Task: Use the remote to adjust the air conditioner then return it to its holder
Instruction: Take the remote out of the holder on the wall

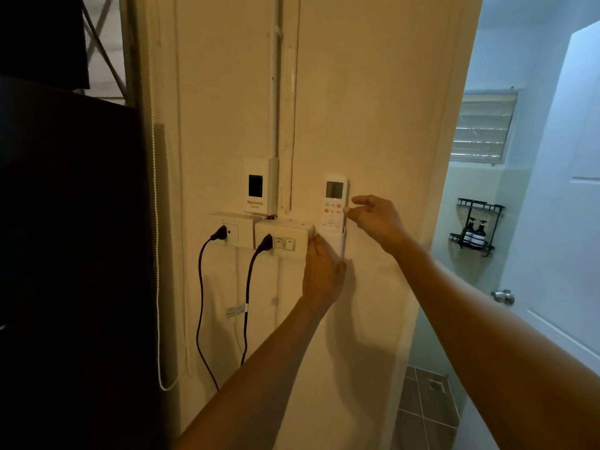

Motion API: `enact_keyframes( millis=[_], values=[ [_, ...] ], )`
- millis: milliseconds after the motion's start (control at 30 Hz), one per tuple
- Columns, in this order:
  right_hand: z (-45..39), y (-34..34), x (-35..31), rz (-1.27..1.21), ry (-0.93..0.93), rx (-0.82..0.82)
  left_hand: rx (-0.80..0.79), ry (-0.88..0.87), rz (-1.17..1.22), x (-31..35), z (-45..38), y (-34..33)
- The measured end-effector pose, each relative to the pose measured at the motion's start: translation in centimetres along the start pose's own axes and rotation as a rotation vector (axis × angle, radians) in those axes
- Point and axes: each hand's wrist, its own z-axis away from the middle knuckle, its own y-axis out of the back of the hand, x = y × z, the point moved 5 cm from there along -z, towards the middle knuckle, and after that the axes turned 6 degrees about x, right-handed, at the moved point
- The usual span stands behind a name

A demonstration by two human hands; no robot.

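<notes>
A white air conditioner remote [334,206] with a small screen stands upright in a white wall holder [341,242] on the cream wall. My left hand [321,274] wraps the lower part of the holder, fingers on its left side and thumb on its right, hiding most of it. At the remote's right edge is my right hand [376,219], its fingers apart. The thumb tip touches the remote's side and the forefinger points left just above it. No air conditioner is in view.
Left of the holder sit a switch box [285,241] and a socket [232,232], each with a black plug and hanging cord, and a "National" box [258,186] above. A dark cabinet [65,254] fills the left. An open bathroom door [558,222] is on the right.
</notes>
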Motion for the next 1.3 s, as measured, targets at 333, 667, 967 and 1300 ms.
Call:
enact_keyframes(
  millis=[333,667,967,1300],
  values=[
    [-1.1,-0.9,-2.5,0.099,0.129,0.227,0.12,0.095,-0.039,-0.5,-1.5,-1.4],
    [-1.5,-1.2,-3.1,0.204,0.129,0.294,0.155,0.039,-0.178,-0.8,-1.3,-2.0],
    [-1.4,-1.4,-3.2,0.222,0.111,0.341,0.152,0.025,-0.054,-1.2,-1.0,-1.8],
    [-1.6,-1.3,-3.2,0.175,0.137,0.348,0.155,0.022,-0.063,-1.2,-0.8,-1.7]
  ],
)
